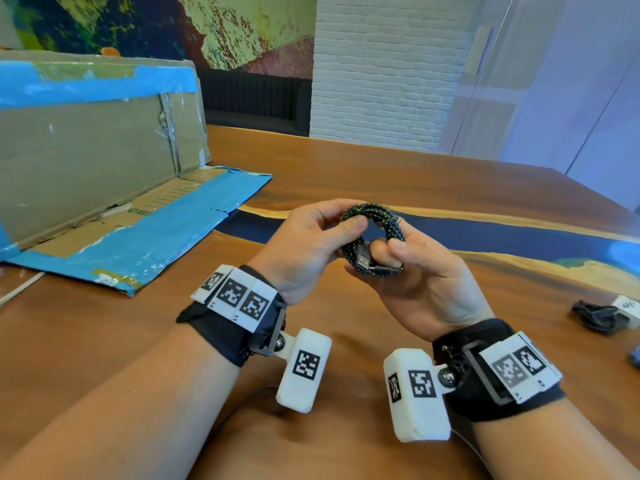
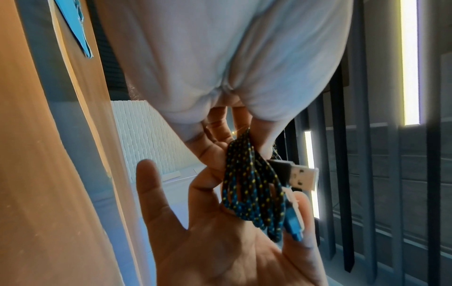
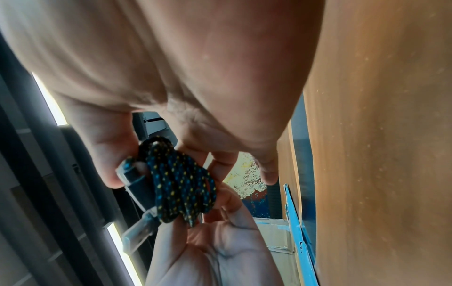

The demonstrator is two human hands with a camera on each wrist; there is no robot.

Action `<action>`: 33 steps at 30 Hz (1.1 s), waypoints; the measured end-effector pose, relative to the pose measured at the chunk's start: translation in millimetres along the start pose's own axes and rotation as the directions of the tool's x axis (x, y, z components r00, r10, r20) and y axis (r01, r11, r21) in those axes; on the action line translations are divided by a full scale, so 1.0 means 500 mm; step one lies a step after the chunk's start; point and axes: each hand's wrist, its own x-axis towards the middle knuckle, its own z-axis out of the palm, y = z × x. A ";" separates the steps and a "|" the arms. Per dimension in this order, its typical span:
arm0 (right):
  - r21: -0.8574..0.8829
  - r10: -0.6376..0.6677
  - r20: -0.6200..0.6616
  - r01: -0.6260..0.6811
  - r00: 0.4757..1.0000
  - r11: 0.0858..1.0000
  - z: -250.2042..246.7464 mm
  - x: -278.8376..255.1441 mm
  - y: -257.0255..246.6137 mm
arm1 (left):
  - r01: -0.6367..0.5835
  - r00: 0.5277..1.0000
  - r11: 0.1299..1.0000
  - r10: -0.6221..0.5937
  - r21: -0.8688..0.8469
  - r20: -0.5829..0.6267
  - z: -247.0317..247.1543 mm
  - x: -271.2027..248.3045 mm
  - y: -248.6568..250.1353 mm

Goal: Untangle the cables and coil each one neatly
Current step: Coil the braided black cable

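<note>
1. Coil of braided cable is held above the counter, pinched between both hands.
2. Left hand is clamped on its upper loops; right hand grips the lower side, by the USB plug.
3. Loops could spring apart if either pinch is eased before the loose plug end is tucked.
4. Another cable lies on the counter, well right of the right hand.

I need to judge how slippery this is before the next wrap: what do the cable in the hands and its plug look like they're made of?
The cable, held in both hands, looks fabric-braided: a matte black woven sleeve flecked with yellow and blue. The plug has a bright silvery shell, probably metal, behind a smooth dark housing, likely plastic. The table below looks like glossy varnished wood.
</note>
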 end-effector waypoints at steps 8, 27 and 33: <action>-0.001 0.024 -0.057 -0.024 0.998 1.000 -0.008 -0.006 -0.004 | -0.007 1.000 0.996 0.008 0.089 -0.009 0.008 -0.002 -0.004; -0.405 -0.097 -0.275 -0.023 0.957 0.914 -0.026 -0.015 -0.011 | 0.064 0.998 0.988 -0.062 0.138 -0.020 -0.016 -0.001 -0.006; -0.570 -0.112 -0.419 -0.166 0.901 0.804 -0.088 -0.077 -0.072 | 0.174 0.984 0.969 -0.165 0.175 -0.062 -0.024 0.006 -0.032</action>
